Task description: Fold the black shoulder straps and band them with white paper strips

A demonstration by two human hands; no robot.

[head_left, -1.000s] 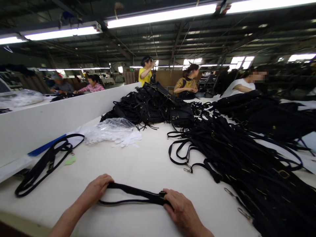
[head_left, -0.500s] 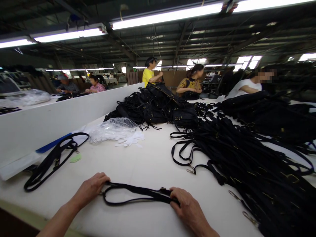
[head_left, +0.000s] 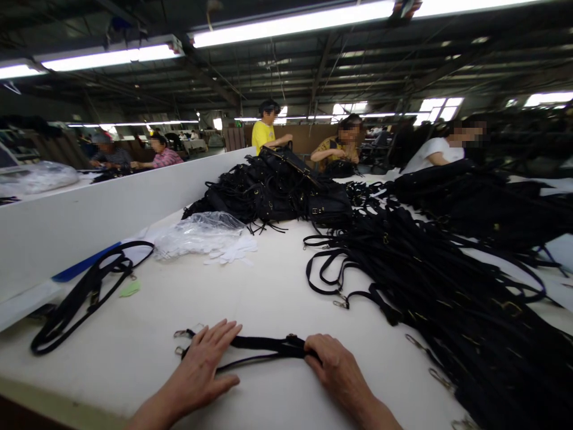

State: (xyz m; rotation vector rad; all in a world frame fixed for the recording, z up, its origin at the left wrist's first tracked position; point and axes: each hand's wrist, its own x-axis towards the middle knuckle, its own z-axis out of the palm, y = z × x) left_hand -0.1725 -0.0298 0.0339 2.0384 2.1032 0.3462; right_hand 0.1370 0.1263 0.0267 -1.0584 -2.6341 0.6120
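Note:
A black strap (head_left: pixel 264 344) lies folded lengthwise on the white table (head_left: pixel 250 292) in front of me. Two metal snap hooks stick out at its left end, and a small buckle sits on top near the right. My left hand (head_left: pixel 201 361) rests flat across the strap's left part, fingers stretched out and thumb apart. At the other end, my right hand (head_left: pixel 333 364) has its fingers wrapped round the folded strap; the very end is hidden under them.
A large pile of black straps (head_left: pixel 425 286) with hooks covers the right side. Black bags (head_left: pixel 277 191) are heaped at the back. Left lie another looped strap (head_left: pixel 85 304), a green scrap (head_left: pixel 129 288) and a clear plastic bag (head_left: pixel 201 233). A white partition (head_left: pixel 111 197) edges the table; co-workers sit beyond.
My left hand has let go of the strap's left end, moved right and opened flat over it, leaving the hooks uncovered. My right hand keeps its grip. The view has shifted slightly.

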